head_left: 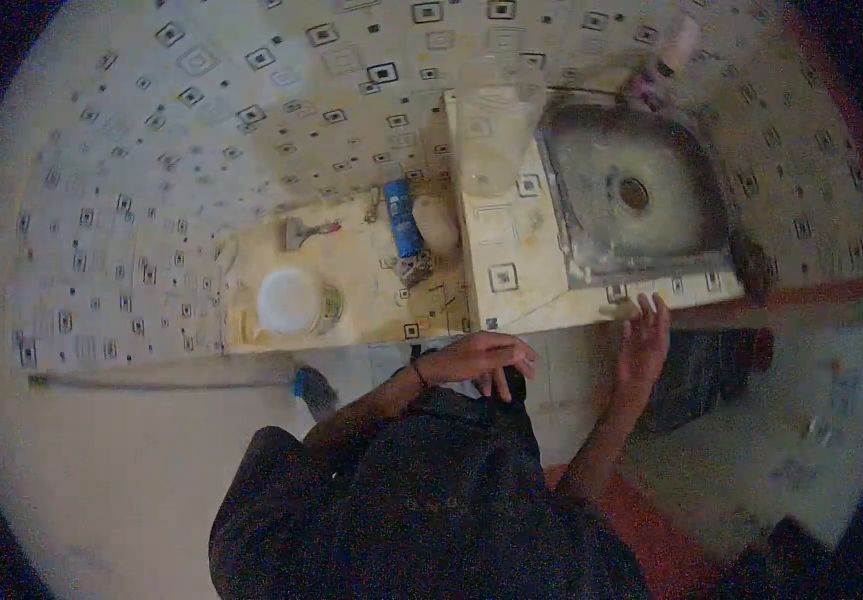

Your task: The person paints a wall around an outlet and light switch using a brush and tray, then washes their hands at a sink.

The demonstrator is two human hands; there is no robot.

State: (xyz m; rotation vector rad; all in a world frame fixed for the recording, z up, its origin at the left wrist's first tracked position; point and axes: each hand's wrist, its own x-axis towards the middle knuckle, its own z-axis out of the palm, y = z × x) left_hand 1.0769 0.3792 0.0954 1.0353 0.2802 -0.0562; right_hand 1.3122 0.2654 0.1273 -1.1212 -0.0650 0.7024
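My left hand (pixel 481 362) is in front of my dark shirt, just below the counter edge, with its fingers loosely apart and nothing in them. Farther right, my right hand (pixel 643 345) is raised with fingers stretched out, and its fingertips overlap the front edge of the tiled counter (pixel 501 235). Behind that hand is a metal sink (pixel 601 150) with a round drain (pixel 633 193). A clear plastic container (pixel 493 140) stands on the counter left of the sink.
On the lower ledge are a white tub (pixel 289 302), a flat brush (pixel 298 234) and a blue cylindrical packet (pixel 403 218). A pink bottle-like item (pixel 678 48) is behind the sink. Dark items (pixel 706 370) sit below the counter at right. A long-handled broom (pixel 316 390) lies at left.
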